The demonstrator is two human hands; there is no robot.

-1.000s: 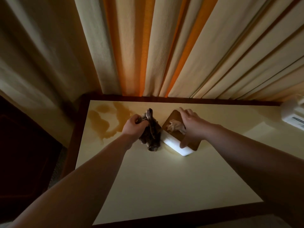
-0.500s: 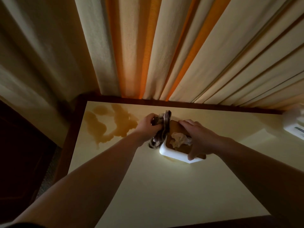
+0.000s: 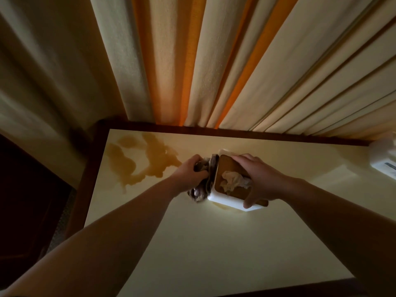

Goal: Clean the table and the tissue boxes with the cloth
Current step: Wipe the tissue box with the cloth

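Observation:
A white tissue box (image 3: 222, 200) with a brown lid and a tissue sticking out stands on the pale yellow table (image 3: 214, 243). My right hand (image 3: 260, 179) grips the box from above, thumb on its near side. My left hand (image 3: 189, 173) holds a dark bunched cloth (image 3: 201, 189) and presses it against the box's left side. A brown liquid stain (image 3: 150, 161) spreads over the table's far left corner.
Cream and orange curtains (image 3: 214, 61) hang right behind the table's dark wooden rim (image 3: 235, 131). A second white tissue box (image 3: 383, 159) sits at the far right edge. Dark furniture (image 3: 25, 200) stands to the left of the table.
My left hand brought the cloth from beside the box up against its left side. My right hand turned the box slightly and kept hold of it.

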